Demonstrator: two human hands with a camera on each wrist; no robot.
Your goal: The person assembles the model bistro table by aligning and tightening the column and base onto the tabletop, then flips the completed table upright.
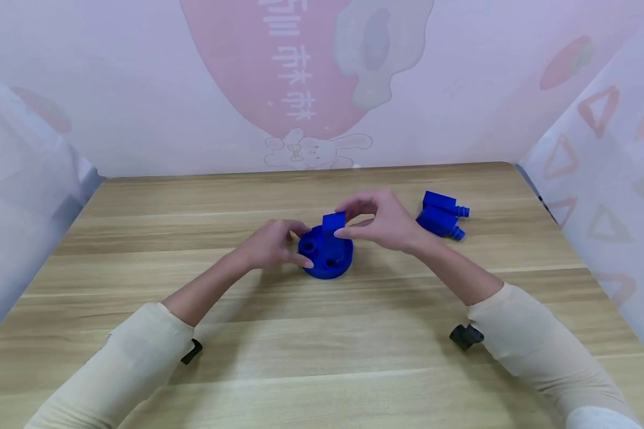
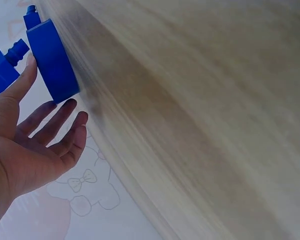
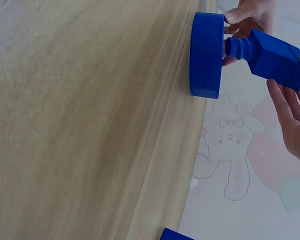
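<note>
A round blue base (image 1: 326,273) with holes in its top lies on the table. My left hand (image 1: 271,244) grips its left rim between thumb and fingers. Above the base, my right hand (image 1: 383,221) pinches a blue rectangular block (image 1: 333,223). The right wrist view shows the block (image 3: 277,60) with its ridged round stem pointing at the base (image 3: 206,55), a gap between them. In the left wrist view the base (image 2: 52,62) stands by the left fingers, and the stem end is near the thumb.
Two more blue blocks with ridged stems, a rear one (image 1: 439,200) and a front one (image 1: 437,221), lie side by side at the right. The wooden table (image 1: 322,369) meets a pale printed wall (image 1: 193,137) at the back. Both forearms carry small black devices.
</note>
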